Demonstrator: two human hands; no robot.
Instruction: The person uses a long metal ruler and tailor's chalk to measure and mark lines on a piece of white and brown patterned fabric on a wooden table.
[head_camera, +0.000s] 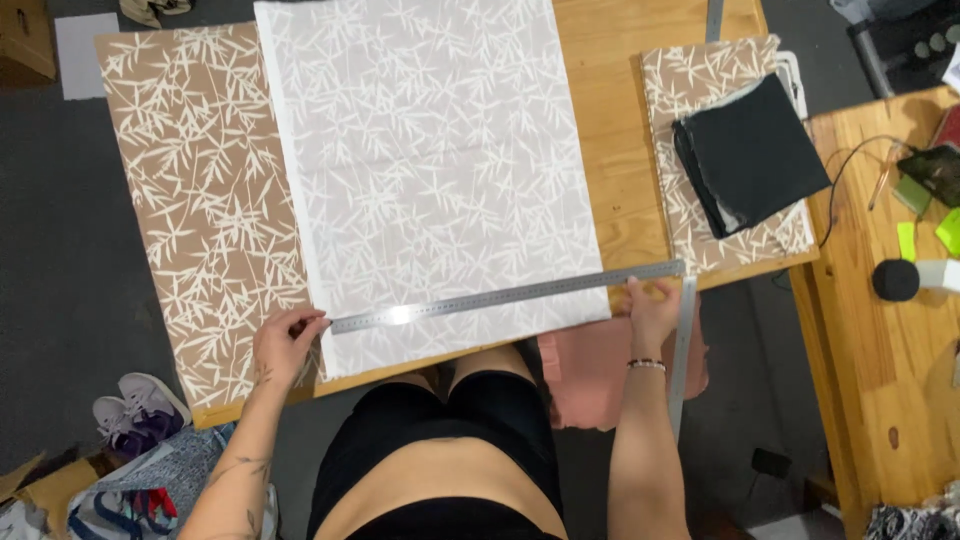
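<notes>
A long metal square ruler lies across the near end of a pale grey leaf-print fabric, which is spread on a brown leaf-print fabric on a wooden table. My left hand presses the ruler's left end at the fabric's corner. At the ruler's corner by the table's front edge rests my right hand, fingers on the metal; the ruler's short arm hangs down past the edge.
A folded leaf-print cloth with a stack of black fabric on it sits at the table's right. A second wooden table with cables and small items stands to the right. Shoes and bags lie on the floor at left.
</notes>
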